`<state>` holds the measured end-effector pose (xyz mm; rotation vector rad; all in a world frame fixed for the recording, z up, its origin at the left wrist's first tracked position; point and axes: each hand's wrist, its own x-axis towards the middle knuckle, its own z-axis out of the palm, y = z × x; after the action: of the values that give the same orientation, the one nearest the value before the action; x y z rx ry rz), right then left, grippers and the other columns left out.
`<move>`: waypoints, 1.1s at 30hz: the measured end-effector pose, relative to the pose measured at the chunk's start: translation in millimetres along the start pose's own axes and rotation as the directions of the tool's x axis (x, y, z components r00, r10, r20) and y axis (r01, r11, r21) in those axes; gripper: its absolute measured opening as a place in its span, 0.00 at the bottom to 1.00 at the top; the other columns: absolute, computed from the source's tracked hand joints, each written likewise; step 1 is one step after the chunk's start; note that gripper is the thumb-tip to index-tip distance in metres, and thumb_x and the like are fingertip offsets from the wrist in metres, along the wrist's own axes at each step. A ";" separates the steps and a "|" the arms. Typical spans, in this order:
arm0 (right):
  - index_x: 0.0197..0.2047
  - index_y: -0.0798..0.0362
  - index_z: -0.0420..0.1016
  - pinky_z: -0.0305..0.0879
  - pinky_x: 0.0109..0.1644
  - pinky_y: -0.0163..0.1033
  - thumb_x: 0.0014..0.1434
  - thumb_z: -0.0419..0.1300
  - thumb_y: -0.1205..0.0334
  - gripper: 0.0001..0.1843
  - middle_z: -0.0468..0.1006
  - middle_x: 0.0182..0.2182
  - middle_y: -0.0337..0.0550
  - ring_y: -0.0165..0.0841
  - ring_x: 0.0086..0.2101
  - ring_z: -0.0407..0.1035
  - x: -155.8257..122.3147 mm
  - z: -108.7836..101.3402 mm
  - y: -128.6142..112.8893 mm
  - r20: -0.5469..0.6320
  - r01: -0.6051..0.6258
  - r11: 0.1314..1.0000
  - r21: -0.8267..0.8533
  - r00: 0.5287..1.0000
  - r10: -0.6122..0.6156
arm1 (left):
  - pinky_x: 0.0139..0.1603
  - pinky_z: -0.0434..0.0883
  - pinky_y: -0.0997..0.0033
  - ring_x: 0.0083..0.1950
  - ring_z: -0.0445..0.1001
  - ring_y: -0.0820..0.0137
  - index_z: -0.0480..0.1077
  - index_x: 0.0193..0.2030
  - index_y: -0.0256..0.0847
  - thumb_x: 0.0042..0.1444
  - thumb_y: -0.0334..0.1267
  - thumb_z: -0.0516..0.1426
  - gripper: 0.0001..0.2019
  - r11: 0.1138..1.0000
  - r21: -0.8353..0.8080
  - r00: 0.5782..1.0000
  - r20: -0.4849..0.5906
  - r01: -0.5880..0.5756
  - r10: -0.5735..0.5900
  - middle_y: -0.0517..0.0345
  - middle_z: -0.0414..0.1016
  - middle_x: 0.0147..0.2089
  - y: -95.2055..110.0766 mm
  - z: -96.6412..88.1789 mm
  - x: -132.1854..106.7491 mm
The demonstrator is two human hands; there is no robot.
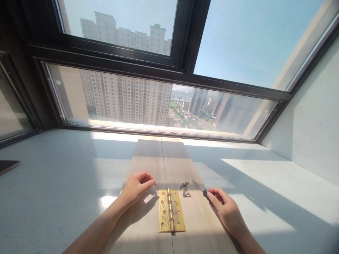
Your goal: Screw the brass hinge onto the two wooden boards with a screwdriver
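Observation:
A brass-coloured butt hinge lies opened flat across the seam between two light wooden boards. Its leaves have several screw holes, and the knuckle runs along the seam. Just up and left of the hinge, my left hand is pinched on a small screw, whose tip shows past the fingers. On the right, my right hand grips a screwdriver by its dark handle, the metal shaft pointing up and left. Several loose screws lie in a small pile on the right board, beside the hinge.
The boards rest on a pale speckled windowsill that runs up to a dark-framed window. At the far left edge lies a dark flat object. A pale wall rises on the right.

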<state>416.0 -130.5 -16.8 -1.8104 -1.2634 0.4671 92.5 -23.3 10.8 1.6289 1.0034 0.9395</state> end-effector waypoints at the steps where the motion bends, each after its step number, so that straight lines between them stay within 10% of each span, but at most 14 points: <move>1: 0.38 0.51 0.75 0.65 0.42 0.40 0.54 0.58 0.45 0.18 0.79 0.35 0.43 0.39 0.36 0.71 -0.3 -0.2 -0.7 -0.002 0.002 1.000 0.000 1.000 -0.002 | 0.31 0.66 0.71 0.29 0.71 0.69 0.71 0.29 0.36 0.51 0.45 0.60 0.12 1.000 -0.001 1.000 0.001 -0.002 0.002 0.55 0.73 0.27 0.2 0.1 0.0; 19: 0.40 0.51 0.75 0.65 0.38 0.38 0.51 0.59 0.57 0.13 0.79 0.34 0.42 0.37 0.34 0.71 -2.6 -2.3 0.4 0.020 0.040 0.999 -0.026 0.999 -0.039 | 0.34 0.67 0.68 0.33 0.72 0.65 0.75 0.34 0.35 0.51 0.44 0.60 0.12 0.998 0.055 1.000 -0.010 -0.018 0.018 0.50 0.77 0.31 -3.7 -0.9 0.8; 27: 0.41 0.55 0.74 0.65 0.28 0.38 0.48 0.62 0.51 0.20 0.78 0.29 0.45 0.37 0.28 0.70 0.9 -6.9 -16.2 -0.229 -0.029 0.975 0.221 0.970 0.080 | 0.34 0.68 0.69 0.34 0.74 0.64 0.76 0.36 0.36 0.51 0.44 0.60 0.13 0.998 0.056 1.000 -0.004 -0.016 0.017 0.50 0.78 0.33 2.9 -2.5 1.3; 33: 0.42 0.56 0.76 0.65 0.28 0.36 0.48 0.66 0.50 0.22 0.75 0.30 0.44 0.33 0.28 0.68 12.0 -15.1 -72.1 -0.373 0.137 0.922 0.361 0.928 0.008 | 0.34 0.67 0.71 0.33 0.73 0.66 0.76 0.31 0.38 0.51 0.44 0.60 0.11 0.996 0.070 0.998 0.027 -0.056 0.054 0.54 0.78 0.32 21.5 11.2 -5.0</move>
<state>390.3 -117.5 52.1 -1.4346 -0.8954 0.2909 104.7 -35.7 28.4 1.7305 0.9887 0.9271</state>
